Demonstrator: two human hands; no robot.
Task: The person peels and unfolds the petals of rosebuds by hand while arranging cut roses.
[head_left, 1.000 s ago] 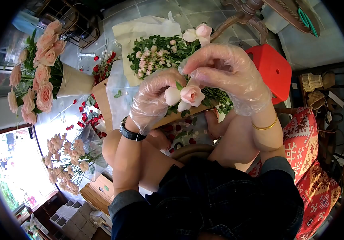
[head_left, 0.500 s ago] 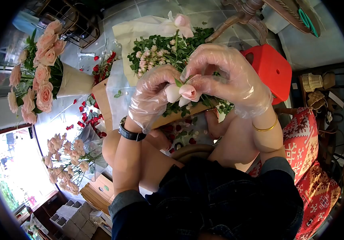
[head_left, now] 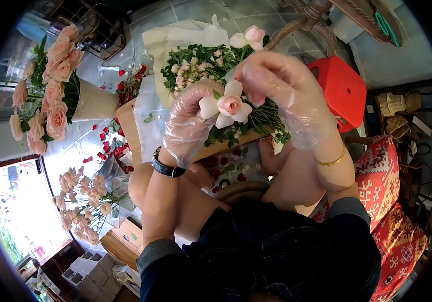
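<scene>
Both my hands wear clear plastic gloves. My left hand (head_left: 191, 118) is closed around the base of a pale pink rose (head_left: 229, 105), whose outer petals are spread around a tighter pink centre. Just to the right and above the bloom, my right hand (head_left: 281, 90) has its fingers bent together; their tips face the petals, and whether a petal is between them is hidden. Beneath my hands lie green stems and leaves with small pink roses (head_left: 188, 73). Another pale rose (head_left: 253, 36) sits above my right hand.
A cone-shaped vase (head_left: 94, 102) with large pink roses stands at left, more peach roses (head_left: 82, 204) below it. Red petals (head_left: 118, 148) litter the floor. At right are a red stool (head_left: 341, 90) and a patterned red cushion (head_left: 379, 176). A wooden table leg (head_left: 309, 22) rises at the top.
My right hand has moved off the bloom, up and to the right. The rose's outer petals now stand spread outward, and its centre faces me. My left hand keeps its hold.
</scene>
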